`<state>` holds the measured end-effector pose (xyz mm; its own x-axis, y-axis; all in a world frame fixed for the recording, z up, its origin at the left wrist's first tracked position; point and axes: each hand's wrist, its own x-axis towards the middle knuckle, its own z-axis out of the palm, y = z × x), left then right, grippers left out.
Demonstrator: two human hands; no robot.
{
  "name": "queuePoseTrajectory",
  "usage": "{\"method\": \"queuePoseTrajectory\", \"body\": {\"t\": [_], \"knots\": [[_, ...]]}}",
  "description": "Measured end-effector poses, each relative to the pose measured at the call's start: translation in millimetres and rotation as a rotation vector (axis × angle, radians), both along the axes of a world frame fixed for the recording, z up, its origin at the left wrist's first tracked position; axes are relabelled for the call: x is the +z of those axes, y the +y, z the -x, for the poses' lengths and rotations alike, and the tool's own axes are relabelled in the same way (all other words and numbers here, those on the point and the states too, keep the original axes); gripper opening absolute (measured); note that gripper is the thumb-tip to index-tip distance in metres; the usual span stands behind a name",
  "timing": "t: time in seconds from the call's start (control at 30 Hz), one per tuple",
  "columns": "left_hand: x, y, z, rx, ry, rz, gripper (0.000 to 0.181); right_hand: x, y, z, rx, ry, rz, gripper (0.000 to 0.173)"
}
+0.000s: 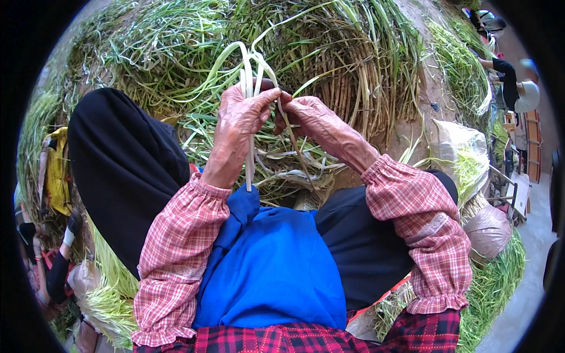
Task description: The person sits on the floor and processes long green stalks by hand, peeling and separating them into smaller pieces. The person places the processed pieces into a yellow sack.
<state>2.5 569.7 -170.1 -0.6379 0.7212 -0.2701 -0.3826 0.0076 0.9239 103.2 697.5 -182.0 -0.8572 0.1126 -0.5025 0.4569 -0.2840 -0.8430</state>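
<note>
My left hand [240,117] grips a few pale green, flat-leaved stalks [245,59]. Their tops bend over above the fingers, and their whitish ends [250,167] hang below the palm towards the blue cloth [273,264] on my lap. Close beside it, my right hand [315,121] pinches a thin stem [293,140] whose lower part is brown and dry. The fingertips of both hands almost meet at this stem; whether they touch cannot be made out. Beyond them lies a large heap of long green leaves [163,57] with a bundle of brownish stalks [344,95].
At the right are a white sack [454,145] with pale yellow-green stalks [472,170] and more greens [499,273]. Pale stalks [108,309] lie at lower left. Another person's gloved hand [70,231] shows near a yellow bag [58,172]. A person [523,88] sits at far right.
</note>
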Motion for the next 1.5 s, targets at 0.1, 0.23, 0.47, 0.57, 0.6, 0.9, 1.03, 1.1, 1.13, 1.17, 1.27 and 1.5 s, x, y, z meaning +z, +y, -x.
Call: {"method": "queuePoseTrajectory", "body": {"t": [0.1,0.23,0.47,0.57,0.6,0.9,1.03,1.1,1.13,1.17,1.27,1.5], "knots": [[1,2,-6,0.021,0.096,0.087,0.012,-13,0,4,0.014,0.002,-0.207,0.036],[3,6,-12,0.113,0.130,0.020,0.009,-7,5,2,0.177,0.002,-0.366,0.032],[9,2,7,0.279,0.112,-0.055,0.008,-30,-15,-20,0.360,0.124,-0.947,0.033],[12,-5,22,0.300,0.071,-0.109,0.009,-30,-24,-26,0.470,0.098,-1.103,0.031],[15,-6,26,0.325,0.048,-0.159,0.010,-33,-26,-26,0.502,0.112,-1.162,0.029],[56,-41,74,0.369,-0.047,-0.419,0.008,-63,-21,-62,0.849,0.237,-1.493,0.013],[73,-69,98,0.338,-0.084,-0.559,0.019,-82,0,-77,1.031,0.191,-1.609,0.009],[70,-69,99,0.318,-0.147,-0.543,0.015,-82,8,-50,1.135,-0.312,-1.426,0.014],[64,-69,98,0.317,-0.158,-0.513,0.014,-76,10,-39,0.888,-0.010,-1.419,0.014],[59,-69,97,0.315,-0.171,-0.483,0.013,-70,10,-28,0.690,0.061,-1.405,0.017],[49,-58,88,0.331,-0.177,-0.465,0.012,-37,14,11,0.422,0.888,-1.381,0.025],[36,-51,85,0.389,-0.214,-0.421,0.011,19,-27,17,0.400,0.169,-0.130,0.033]]}}
